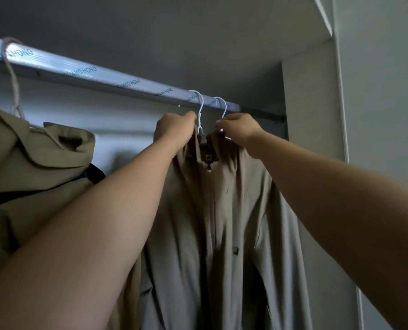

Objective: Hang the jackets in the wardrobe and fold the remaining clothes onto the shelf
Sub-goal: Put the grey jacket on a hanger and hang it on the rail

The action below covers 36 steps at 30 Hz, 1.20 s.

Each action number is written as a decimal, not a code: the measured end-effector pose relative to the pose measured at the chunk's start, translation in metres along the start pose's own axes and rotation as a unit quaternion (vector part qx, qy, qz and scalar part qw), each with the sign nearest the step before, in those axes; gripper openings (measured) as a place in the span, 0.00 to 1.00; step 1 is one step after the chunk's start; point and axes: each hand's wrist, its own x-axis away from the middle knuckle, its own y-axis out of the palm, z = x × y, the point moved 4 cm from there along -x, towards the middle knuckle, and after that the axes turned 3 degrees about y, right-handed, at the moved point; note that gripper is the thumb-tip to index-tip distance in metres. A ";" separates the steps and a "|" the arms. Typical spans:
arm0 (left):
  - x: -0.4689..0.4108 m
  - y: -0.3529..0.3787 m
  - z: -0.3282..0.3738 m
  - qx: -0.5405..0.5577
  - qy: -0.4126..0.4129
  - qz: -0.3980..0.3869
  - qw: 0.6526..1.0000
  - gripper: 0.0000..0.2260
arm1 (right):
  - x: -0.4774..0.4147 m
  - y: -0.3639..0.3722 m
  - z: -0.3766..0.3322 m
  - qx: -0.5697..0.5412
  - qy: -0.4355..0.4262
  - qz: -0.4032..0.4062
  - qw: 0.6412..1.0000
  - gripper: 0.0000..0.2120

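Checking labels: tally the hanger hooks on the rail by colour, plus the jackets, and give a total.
White hanger hooks: 2
Greyish hanger hook: 1
Jackets, olive and taupe: 2
Total: 5

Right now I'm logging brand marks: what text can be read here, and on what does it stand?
"HONG": on the wardrobe rail, far left, start hidden behind a hanger hook.
"ANG HONG": repeated further along the rail, leading letters blurred.
The neck label of the grey jacket: too small to read.
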 end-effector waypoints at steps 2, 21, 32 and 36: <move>0.000 -0.006 -0.021 -0.029 0.015 0.018 0.999 0.20 | 0.004 -0.002 0.010 0.074 -0.011 -0.015 0.997 0.08; 0.058 -0.044 -0.201 -0.124 -0.037 0.138 0.982 0.29 | 0.049 -0.077 0.112 0.314 0.021 0.086 0.945 0.27; 0.088 -0.009 -0.240 -0.091 -0.252 0.075 0.961 0.27 | 0.048 -0.091 0.106 0.316 0.017 0.130 0.940 0.27; 0.070 -0.010 -0.218 -0.123 -0.262 0.035 0.957 0.24 | 0.056 -0.103 0.104 0.360 -0.023 0.124 0.924 0.27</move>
